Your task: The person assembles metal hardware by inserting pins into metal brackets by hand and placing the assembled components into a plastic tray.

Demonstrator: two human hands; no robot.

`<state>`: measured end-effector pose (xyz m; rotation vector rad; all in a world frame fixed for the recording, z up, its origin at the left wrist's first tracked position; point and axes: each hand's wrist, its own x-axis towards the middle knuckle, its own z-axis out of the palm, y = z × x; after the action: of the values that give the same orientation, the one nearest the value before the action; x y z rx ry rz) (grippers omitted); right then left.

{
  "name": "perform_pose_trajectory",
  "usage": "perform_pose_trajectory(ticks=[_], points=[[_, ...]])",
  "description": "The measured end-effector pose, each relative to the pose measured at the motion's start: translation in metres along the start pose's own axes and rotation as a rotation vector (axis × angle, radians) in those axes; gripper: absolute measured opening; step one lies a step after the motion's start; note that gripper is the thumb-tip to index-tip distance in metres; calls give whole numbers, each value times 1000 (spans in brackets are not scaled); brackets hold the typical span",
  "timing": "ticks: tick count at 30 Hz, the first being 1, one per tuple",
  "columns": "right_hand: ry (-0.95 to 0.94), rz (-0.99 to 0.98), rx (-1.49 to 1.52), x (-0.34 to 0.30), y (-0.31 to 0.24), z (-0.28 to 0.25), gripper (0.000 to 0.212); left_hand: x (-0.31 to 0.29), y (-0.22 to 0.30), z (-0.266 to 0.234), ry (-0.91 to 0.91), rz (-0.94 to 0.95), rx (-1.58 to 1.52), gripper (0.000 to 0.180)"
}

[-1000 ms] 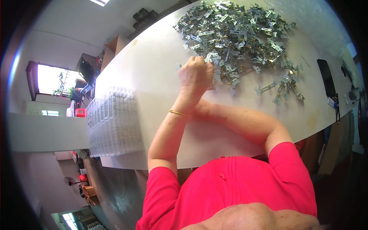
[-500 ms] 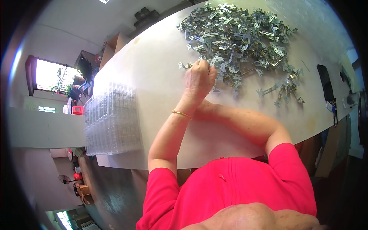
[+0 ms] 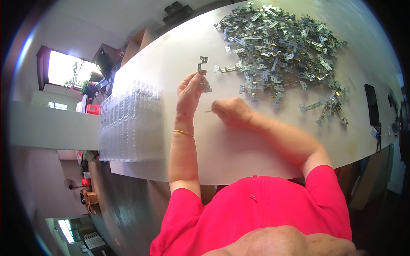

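My left hand (image 3: 189, 94), a gold bangle on its wrist, pinches a small metal bracket (image 3: 200, 67) with flat plate ends, holding it up over the table. To its right, my right hand (image 3: 234, 112) is closed, and a thin metal rod (image 3: 208, 111) pokes out from its fingertips. The two hands are apart. Beyond them lies a large heap of silvery metal brackets (image 3: 277, 47) with brass-coloured bits. One bracket (image 3: 226, 69) sticks out from the heap's near left side, close to the hands.
A stack of clear plastic trays (image 3: 130, 123) stands at the table's left. A smaller cluster of brackets (image 3: 331, 106) lies right of the heap. Farther right are a black phone (image 3: 372, 104) and a dark-handled tool (image 3: 378, 138). The pale table (image 3: 179, 42) has a curved outline here.
My left hand has drawn back and left from the heap, lifting a bracket. My right hand, then mostly hidden behind the left forearm, now shows with a thin rod. The view has shifted slightly.
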<state>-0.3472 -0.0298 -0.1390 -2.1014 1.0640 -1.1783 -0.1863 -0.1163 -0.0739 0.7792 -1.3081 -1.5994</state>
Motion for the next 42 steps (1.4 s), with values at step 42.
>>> perform_pose_trajectory(ticks=[42], points=[[213, 505, 482, 14, -2, -6, 15, -47, -51, -25, 157, 9, 423, 13]])
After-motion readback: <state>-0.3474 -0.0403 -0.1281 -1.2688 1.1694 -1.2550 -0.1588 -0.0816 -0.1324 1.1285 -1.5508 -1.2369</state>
